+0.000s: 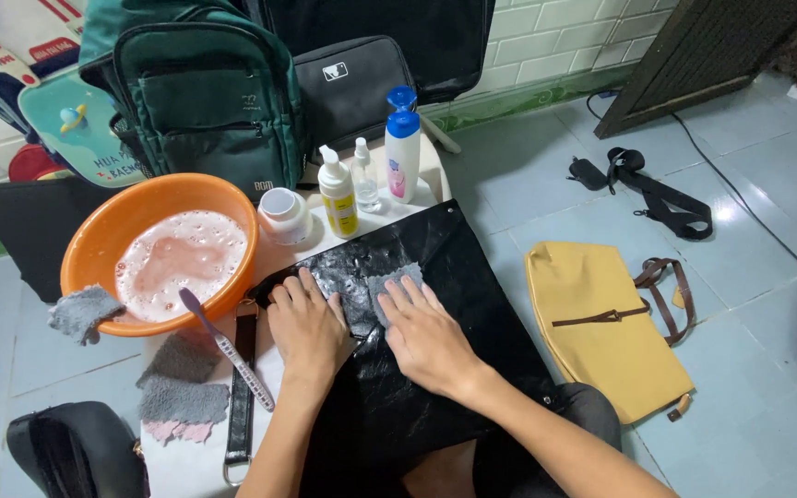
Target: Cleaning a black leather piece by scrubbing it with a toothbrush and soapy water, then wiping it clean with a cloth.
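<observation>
Head view. A glossy black bag (454, 277) lies flat across a small white table (186, 461), and its lower part hangs over the person's lap. The left hand (306, 327) rests palm-down on the bag's upper left area with fingers extended and flat; it grasps nothing. The right hand (426, 337) lies just beside it, also flat and released, with the fingertips pressing a small grey cloth (394, 281) onto the wet bag surface.

An orange basin (159, 249) holding pinkish foamy water stands on the table to the left of the hands. A second grey cloth (83, 314) hangs over the basin rim. A purple-handled brush (228, 355) leans with its head on the basin edge. A grey and pink towel (182, 392) lies flat below the basin. A black strap (242, 406) with a metal ring runs along the table beside the left forearm.

Behind the bag stand a white jar (283, 214), a white pump bottle (337, 194) with a yellow label, a small clear spray bottle (365, 180) and a white bottle with a blue cap (402, 148). A green backpack (200, 92) stands behind them. A yellow bag (601, 323) lies on the tiled floor (749, 184) to the right.
</observation>
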